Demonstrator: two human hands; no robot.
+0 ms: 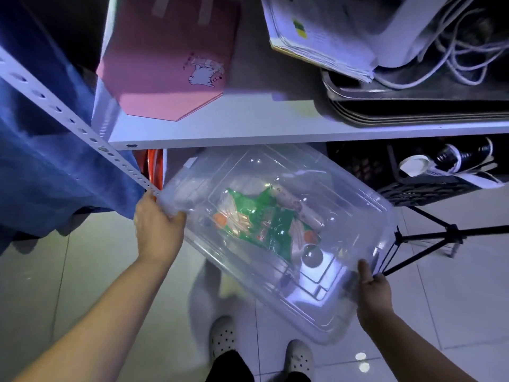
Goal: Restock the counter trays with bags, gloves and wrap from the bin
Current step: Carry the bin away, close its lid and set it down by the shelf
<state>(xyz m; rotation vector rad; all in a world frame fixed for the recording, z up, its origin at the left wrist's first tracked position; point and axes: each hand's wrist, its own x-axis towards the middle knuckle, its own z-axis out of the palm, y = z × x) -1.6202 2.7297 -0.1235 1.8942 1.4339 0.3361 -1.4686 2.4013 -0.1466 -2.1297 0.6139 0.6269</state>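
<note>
both hands hold the clear plastic bin (pixel 344 210) by its ends: the left hand (pixel 159 232) curls over the far-left rim, and the right hand (pixel 374 293) clasps the near-right corner, thumb on top. the bin hangs tilted in the air, lid on, just below the white shelf (pixel 248 128) and above the tiled floor. best to level it and draw it clear of the shelf edge, i judge, since the walls look smooth and slippery. inside lie a crinkly green packet (pixel 259 219) and a pale roll (pixel 297 208).

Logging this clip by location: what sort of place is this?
Probably a shop's storage corner: white shelf with stacked dark trays and pink paper bags, tiled floor, clear lidded bin.
</note>
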